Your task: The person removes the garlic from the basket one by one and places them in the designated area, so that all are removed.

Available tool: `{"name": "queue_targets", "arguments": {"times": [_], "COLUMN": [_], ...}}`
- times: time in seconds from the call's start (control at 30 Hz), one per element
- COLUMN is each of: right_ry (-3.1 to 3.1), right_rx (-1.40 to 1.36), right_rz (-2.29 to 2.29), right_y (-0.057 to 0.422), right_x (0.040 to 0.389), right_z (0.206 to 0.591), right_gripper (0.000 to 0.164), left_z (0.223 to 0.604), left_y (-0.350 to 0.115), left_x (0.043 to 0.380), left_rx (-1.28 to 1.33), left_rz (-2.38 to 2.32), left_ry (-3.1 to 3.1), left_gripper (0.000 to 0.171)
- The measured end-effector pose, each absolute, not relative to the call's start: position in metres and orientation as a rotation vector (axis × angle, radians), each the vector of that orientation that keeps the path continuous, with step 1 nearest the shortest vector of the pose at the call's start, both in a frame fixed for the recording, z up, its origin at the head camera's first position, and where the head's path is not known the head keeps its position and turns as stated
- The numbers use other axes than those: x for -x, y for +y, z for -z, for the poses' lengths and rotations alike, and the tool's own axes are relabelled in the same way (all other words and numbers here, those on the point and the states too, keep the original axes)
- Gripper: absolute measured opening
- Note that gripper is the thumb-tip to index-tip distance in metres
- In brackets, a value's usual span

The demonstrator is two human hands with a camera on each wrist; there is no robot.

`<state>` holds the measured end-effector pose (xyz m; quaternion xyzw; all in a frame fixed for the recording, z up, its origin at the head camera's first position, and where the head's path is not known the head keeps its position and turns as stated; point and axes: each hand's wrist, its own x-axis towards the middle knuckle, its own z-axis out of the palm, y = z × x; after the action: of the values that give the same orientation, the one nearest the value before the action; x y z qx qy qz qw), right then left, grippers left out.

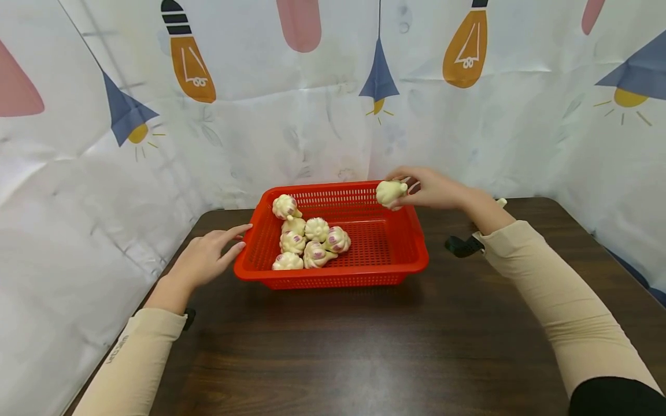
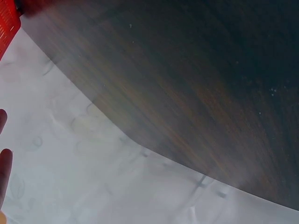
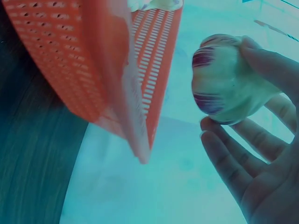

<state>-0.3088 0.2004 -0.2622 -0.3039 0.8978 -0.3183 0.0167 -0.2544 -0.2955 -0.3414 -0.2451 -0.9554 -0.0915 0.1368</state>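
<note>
Between its thumb and fingers, my right hand (image 1: 429, 188) grips a garlic bulb (image 1: 389, 193) above the right back corner of a red plastic basket (image 1: 333, 278). Purple streaks mark that bulb's pale side in the right wrist view. Several garlic bulbs (image 1: 316, 230) lie piled in the left half of the basket. My left hand (image 1: 205, 254) is at the basket's left rim, fingertips right at the edge, fingers loosely extended and holding nothing. In the left wrist view only a few of its fingertips (image 2: 4, 172) show.
The basket stands on a dark wooden table (image 1: 333, 346). Behind my right forearm a pale stem-like tip (image 1: 501, 202) peeks out, the rest hidden. A white printed curtain (image 1: 312, 138) hangs along the table's back and sides.
</note>
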Motion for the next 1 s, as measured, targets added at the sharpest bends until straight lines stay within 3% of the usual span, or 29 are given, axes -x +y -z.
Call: {"name": "queue_targets", "arguments": {"times": [0.43, 1.0], "right_ry": [2.788, 2.912], "right_rx": [0.768, 0.546], "right_rz": [1.234, 1.234], "right_y": [0.244, 0.296], "right_x": [0.286, 0.268], "right_z": [0.269, 0.289], "right_gripper": [0.052, 0.056], "left_z": [0.343, 0.342], "left_y": [-0.296, -0.296], "left_x": [0.255, 0.256], "left_rx": [0.707, 0.714], "left_rz": [0.266, 0.258], "left_ry": [-2.770, -2.779], "left_gripper": [0.049, 0.049]}}
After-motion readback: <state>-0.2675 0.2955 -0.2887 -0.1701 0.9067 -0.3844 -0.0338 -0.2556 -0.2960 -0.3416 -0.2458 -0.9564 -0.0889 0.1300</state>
